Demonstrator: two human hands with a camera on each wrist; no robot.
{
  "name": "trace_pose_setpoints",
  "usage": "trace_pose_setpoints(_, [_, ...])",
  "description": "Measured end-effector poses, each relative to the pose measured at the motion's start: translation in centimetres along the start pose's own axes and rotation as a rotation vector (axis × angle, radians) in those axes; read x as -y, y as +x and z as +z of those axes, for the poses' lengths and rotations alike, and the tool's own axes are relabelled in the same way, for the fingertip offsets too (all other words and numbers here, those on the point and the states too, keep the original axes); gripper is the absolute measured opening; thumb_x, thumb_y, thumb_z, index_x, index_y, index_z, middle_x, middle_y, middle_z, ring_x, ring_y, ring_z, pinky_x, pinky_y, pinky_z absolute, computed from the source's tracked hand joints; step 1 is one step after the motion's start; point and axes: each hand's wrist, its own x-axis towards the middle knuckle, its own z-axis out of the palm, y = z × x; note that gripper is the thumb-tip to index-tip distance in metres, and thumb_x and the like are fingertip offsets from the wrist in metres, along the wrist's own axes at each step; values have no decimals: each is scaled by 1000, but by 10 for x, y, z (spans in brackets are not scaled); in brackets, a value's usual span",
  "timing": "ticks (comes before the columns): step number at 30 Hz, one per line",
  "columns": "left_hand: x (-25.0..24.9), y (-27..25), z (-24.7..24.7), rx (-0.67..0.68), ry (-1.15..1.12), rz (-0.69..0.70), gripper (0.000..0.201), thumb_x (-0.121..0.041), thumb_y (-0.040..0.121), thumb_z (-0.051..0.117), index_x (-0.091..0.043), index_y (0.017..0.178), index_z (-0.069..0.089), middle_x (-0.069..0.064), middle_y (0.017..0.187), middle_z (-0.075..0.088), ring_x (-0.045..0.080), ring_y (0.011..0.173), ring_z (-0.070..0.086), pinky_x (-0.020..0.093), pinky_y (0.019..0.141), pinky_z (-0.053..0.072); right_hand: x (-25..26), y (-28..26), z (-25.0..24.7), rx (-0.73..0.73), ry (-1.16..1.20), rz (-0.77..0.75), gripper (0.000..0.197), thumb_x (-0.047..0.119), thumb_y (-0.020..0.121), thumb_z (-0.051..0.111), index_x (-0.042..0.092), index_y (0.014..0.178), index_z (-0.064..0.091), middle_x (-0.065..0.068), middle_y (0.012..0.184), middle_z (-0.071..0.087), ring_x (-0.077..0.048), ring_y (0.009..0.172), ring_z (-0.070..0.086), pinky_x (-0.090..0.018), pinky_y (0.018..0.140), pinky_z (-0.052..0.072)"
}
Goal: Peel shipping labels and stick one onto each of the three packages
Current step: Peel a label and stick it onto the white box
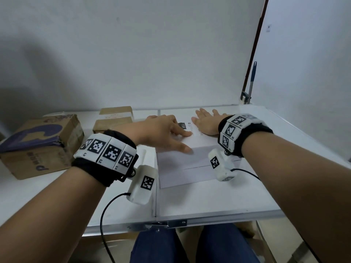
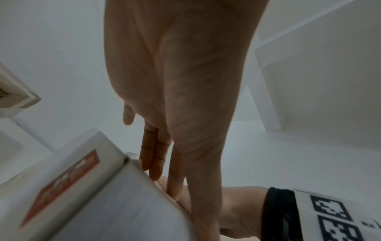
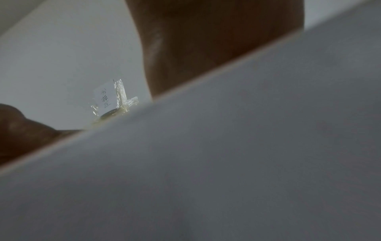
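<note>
A white package [image 1: 190, 162] stands in the middle of the table. On its top lies a shipping label [image 1: 192, 130] with a black "15H" patch. My left hand [image 1: 171, 133] lies flat on the label's left part, its straight fingers [image 2: 152, 156] touching the box top. My right hand [image 1: 206, 120] rests flat on the right side of the top, fingers spread. The left wrist view shows an orange sticker [image 2: 68, 184] on the package's side. A large brown package [image 1: 41, 145] with purple print and two smaller brown packages [image 1: 115, 116] sit at the left.
The white folding table [image 1: 218, 202] has a centre seam and a metal latch [image 1: 157, 224] at its front edge. A white wall [image 1: 152, 54] stands close behind. A dark pole [image 1: 254, 50] and a clamp are at the back right. Wrist cables trail over the front edge.
</note>
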Motion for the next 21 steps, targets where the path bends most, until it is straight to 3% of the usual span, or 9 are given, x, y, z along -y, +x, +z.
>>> trace_pose_setpoints(6, [-1, 1, -3, 29, -10, -23, 71, -89, 47, 59, -66, 113, 54, -27, 108, 47, 11, 115, 44, 34, 105, 34, -6, -6, 3, -20, 6, 5, 58, 48, 101, 11, 26, 153, 0, 9, 161, -8, -28, 149, -5, -54, 118, 0])
trace_pose_setpoints(13, [-5, -5, -2, 18, -47, -38, 61, -75, 61, 68, -59, 119, 56, -24, 113, 45, 5, 113, 46, 31, 103, 35, -16, -12, 3, -6, 16, 23, 59, 49, 100, 8, 25, 153, -2, 9, 161, -10, -25, 149, -7, -54, 118, 1])
trace_pose_setpoints(17, [-2, -2, 0, -8, -43, -12, 61, -76, 59, 68, -60, 116, 57, -25, 110, 46, 5, 112, 47, 34, 106, 34, -22, -8, 2, 22, 45, 48, 61, 49, 99, 7, 23, 153, -3, 7, 161, -11, -26, 149, -8, -54, 118, 2])
trace_pose_setpoints(21, [2, 1, 2, -13, -66, -8, 63, -81, 53, 67, -64, 112, 57, -27, 107, 46, 6, 112, 47, 34, 106, 35, -36, -13, -4, -55, 118, 132, 61, 48, 100, 7, 21, 153, -4, 6, 161, -12, -26, 149, -6, -53, 119, 0])
